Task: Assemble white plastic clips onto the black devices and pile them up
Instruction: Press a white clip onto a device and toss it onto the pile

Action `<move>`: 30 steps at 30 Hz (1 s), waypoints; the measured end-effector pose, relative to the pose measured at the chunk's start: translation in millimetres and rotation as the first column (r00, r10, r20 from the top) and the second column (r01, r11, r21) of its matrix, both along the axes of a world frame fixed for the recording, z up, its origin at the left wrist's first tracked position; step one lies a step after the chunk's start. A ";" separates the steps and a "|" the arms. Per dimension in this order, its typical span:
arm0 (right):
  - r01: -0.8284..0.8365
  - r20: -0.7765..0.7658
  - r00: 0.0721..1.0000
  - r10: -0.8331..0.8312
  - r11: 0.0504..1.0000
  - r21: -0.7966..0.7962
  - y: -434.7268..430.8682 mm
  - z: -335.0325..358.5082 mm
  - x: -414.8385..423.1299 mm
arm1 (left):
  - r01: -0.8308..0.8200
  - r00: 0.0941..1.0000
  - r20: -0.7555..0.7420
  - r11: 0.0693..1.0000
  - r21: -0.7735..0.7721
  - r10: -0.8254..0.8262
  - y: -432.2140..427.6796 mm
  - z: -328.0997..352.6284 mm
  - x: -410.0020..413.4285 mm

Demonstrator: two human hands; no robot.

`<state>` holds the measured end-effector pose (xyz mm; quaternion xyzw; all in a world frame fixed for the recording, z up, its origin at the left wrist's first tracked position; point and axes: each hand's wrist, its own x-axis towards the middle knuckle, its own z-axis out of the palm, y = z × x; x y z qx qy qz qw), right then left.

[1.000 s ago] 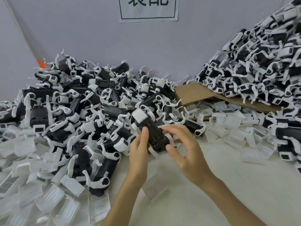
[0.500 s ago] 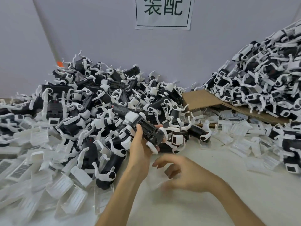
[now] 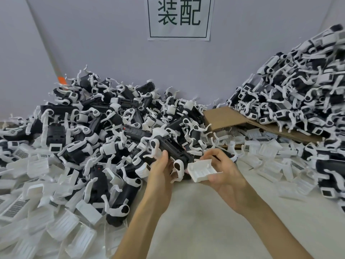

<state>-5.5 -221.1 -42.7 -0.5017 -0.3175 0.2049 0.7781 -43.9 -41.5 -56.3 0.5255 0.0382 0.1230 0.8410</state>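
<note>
Slanting toward lower right, the black device point(image 3: 171, 146) is gripped by the left hand point(image 3: 160, 174); the white clip point(image 3: 202, 170), held by the right hand point(image 3: 227, 174), lies beside its lower end.

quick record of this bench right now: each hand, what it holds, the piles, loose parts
left hand: grips a black device
right hand: holds a white plastic clip close beside the device, not seated on it
left pile: black devices with white parts
right pile: taller, on cardboard
loose clips: strewn on the table
sign: paper, printed characters, above the piles
</note>
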 end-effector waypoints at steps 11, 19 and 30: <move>0.220 -0.265 0.955 -0.136 0.921 0.320 -10.9 3.6 13.4 | 0.031 0.996 0.082 1.000 0.000 -0.031 -2.8 -0.1 -0.2; 0.400 -0.109 0.915 -0.388 0.909 0.118 -6.7 1.9 12.5 | 0.048 0.997 0.051 0.994 0.096 -0.053 -8.9 -0.9 -2.0; 0.468 0.212 0.871 -0.443 0.879 -0.089 0.7 -1.1 3.2 | 0.123 0.989 0.050 0.970 0.209 -0.136 -17.5 -5.6 -3.0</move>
